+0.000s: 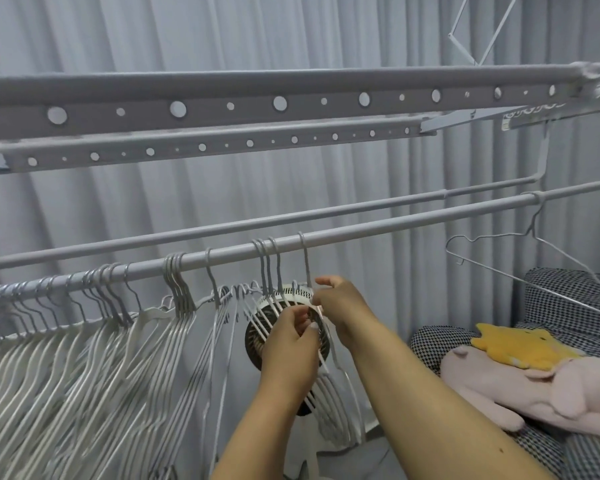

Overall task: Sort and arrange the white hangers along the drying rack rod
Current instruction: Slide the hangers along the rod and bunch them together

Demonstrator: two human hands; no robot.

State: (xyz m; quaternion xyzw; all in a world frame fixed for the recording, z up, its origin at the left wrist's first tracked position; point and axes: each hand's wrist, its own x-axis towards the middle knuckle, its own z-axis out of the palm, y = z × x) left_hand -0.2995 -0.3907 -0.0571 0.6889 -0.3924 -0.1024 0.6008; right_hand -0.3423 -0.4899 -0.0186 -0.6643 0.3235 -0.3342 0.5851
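White hangers [84,358] crowd the drying rack rod [361,228] at your nine o'clock, hooks packed tight and bodies fanned down toward seven. Further along, a few small clusters [269,271] hang with gaps between them. Your left hand [288,341] sits near six o'clock, fingers curled and pinching the wire shoulders of that cluster, in front of a round fan [291,297]. Just beside it your right hand [340,299] pinches a hanger neck [305,261] below its hook — both hands grip hangers. At three o'clock a lone hanger [534,244] hangs well apart, above a checked cushion [575,299] — a pink plush toy [534,382] and a yellow one [520,344] lie at four
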